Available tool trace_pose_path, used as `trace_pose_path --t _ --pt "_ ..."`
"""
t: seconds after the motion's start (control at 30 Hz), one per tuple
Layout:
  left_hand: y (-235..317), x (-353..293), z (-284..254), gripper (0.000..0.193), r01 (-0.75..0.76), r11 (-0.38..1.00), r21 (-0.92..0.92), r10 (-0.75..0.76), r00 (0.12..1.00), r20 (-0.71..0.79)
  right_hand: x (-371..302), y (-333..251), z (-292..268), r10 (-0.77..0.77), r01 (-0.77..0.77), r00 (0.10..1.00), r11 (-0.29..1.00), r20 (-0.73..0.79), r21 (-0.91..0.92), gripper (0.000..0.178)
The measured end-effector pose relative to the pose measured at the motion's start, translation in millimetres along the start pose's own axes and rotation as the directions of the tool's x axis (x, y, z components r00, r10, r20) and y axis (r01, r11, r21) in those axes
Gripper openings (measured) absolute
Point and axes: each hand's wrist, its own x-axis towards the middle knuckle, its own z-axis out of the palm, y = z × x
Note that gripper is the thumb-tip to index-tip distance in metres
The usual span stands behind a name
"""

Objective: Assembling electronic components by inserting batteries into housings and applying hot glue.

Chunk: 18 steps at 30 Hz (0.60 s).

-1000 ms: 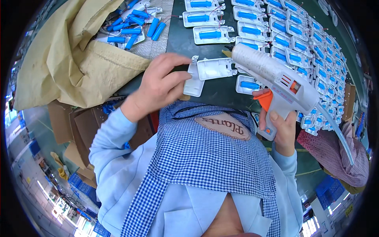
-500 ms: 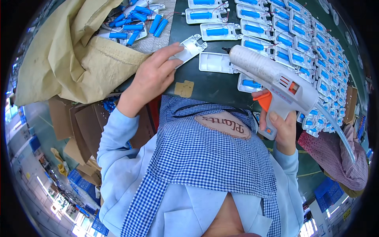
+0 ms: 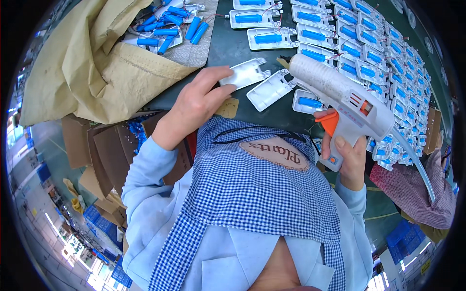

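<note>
My left hand (image 3: 191, 104) pinches the end of a white plastic casing half (image 3: 247, 72) between thumb and fingers, just above the dark green tabletop. Beside it lies a second bare casing half (image 3: 270, 92), turned at a slant, with no blue cell in it. In my right hand (image 3: 350, 160) is a white hot glue gun (image 3: 335, 85) with an orange trigger, gripped by its handle. Its nozzle points left, near the ends of both bare casings. One casing with a blue cylindrical battery (image 3: 308, 102) sits under the gun's body.
Many casings with blue batteries (image 3: 313, 34) stand in rows across the right and far table. A pile of loose blue batteries (image 3: 167, 24) lies far left, by a tan cloth (image 3: 97, 72). Cardboard boxes (image 3: 109, 150) stand left. A clear glue stick (image 3: 412, 155) extends from the gun's rear.
My left hand has moved right and slightly nearer, bringing its casing beside the other bare one. That second casing has turned from straight to slanted and shifted nearer. The glue gun has moved slightly right.
</note>
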Motion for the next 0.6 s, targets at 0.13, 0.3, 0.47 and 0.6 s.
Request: trace_pose_path --t 0.13,0.3,0.47,0.6 --pt "-1.4 27.7 12.4 0.031 -0.032 0.999 -0.037 0.031 1.000 -0.002 -0.6 -3.3 0.6 -0.007 0.006 1.000 1.000 0.029 0.018 0.051" --pt "-0.2 33.9 23.0 0.027 -0.047 0.997 -0.067 0.041 0.995 -0.093 -3.8 -3.6 -0.1 0.024 -0.024 1.000 0.999 0.010 0.024 0.050" --pt "29.5 33.9 18.2 0.033 0.108 0.992 0.072 -0.098 0.987 -0.127 -0.6 0.1 -3.5 0.055 -0.055 0.998 0.998 0.040 -0.010 0.049" --pt "27.6 43.0 29.0 0.023 0.163 0.977 0.136 -0.140 0.976 -0.166 5.9 -3.9 7.2 -0.009 0.009 0.999 1.000 0.040 0.005 0.051"
